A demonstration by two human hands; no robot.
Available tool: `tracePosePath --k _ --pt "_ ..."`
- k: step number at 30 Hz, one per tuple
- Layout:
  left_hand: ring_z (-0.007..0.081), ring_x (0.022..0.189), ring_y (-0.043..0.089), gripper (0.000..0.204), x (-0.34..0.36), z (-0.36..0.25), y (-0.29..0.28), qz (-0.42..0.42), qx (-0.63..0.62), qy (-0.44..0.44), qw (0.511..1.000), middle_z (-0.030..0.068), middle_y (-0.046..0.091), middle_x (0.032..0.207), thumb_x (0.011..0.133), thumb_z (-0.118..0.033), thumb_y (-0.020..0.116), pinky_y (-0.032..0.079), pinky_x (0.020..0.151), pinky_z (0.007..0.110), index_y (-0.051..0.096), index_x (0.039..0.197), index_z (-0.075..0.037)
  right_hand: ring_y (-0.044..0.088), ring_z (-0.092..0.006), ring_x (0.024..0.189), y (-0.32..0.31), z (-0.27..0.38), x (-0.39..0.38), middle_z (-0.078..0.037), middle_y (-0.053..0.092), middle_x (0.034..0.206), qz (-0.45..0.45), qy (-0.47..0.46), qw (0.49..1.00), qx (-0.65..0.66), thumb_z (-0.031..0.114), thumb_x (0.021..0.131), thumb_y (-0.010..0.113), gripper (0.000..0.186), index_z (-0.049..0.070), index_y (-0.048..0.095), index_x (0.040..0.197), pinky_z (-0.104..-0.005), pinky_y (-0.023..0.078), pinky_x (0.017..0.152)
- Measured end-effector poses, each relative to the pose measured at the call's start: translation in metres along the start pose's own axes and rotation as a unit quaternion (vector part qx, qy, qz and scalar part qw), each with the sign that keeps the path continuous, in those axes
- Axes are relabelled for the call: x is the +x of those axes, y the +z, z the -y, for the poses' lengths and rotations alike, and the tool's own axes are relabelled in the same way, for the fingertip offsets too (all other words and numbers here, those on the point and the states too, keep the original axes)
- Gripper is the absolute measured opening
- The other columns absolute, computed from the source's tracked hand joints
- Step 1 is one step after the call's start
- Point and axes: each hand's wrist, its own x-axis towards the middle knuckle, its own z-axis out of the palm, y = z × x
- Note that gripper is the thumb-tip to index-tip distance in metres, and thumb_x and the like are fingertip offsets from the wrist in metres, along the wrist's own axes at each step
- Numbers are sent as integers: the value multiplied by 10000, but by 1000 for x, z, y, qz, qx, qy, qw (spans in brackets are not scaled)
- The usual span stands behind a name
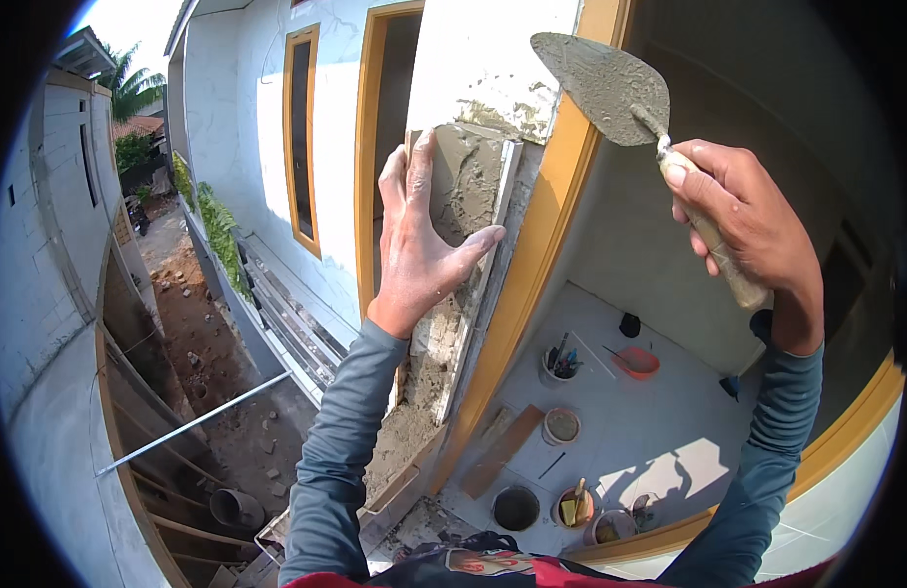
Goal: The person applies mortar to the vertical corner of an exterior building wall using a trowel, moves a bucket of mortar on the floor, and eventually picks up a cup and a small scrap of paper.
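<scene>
My left hand grips across the narrow column face, fingertips at a thin board on its left side and thumb at the pale straight strip on its right. Between these, wet grey mortar covers the upper part, with rougher mortar lower down, partly hidden by my hand and arm. My right hand holds a trowel by its wooden handle, raised at the right; the pointed blade is smeared with grey mortar and sits in front of the yellow door frame.
On the tiled floor below right stand a mortar bucket, tool buckets, a red bowl and a plank. At left are a ledge with long boards, a dirt drop and a metal pole.
</scene>
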Motion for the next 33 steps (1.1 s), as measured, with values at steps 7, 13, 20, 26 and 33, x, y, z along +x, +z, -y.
tracePosePath --k 7,13,20,26,33 --pt "381 1247 462 1086 17 21 -2 -59 -142 49 987 269 413 1330 688 -286 863 394 1073 454 230 1532 -29 563 -132 448 16 39 14 -27 498 574 99 53 985 -133 339 957 518 403 12 536 722 -270 458 412" --pt "377 1375 405 863 45 41 -12 5 -348 -20 937 284 317 1513 902 -249 647 326 1129 430 132 1550 -5 550 -118 458 13 42 20 -17 494 589 40 12 989 -144 291 937 548 346 22 518 721 -268 439 416" --pt "351 1390 387 845 76 74 -11 121 -379 -92 913 266 306 1535 927 -433 491 249 1163 430 116 1570 -32 553 -118 456 6 60 35 -23 520 600 78 4 986 -150 277 931 556 302 8 578 796 -263 453 412" --pt "369 1361 437 857 87 70 -23 192 -397 -156 884 254 521 1387 930 -583 412 249 1151 512 147 1571 -79 560 -119 466 13 65 39 -20 525 616 122 52 975 -176 269 935 553 298 17 569 778 -269 464 414" --pt "368 1385 398 865 90 75 -19 190 -363 -139 902 246 552 1354 946 -649 363 231 1153 531 161 1560 -74 573 -154 446 27 72 58 -66 534 570 40 -26 973 -227 245 938 516 303 -23 618 840 -294 470 417"
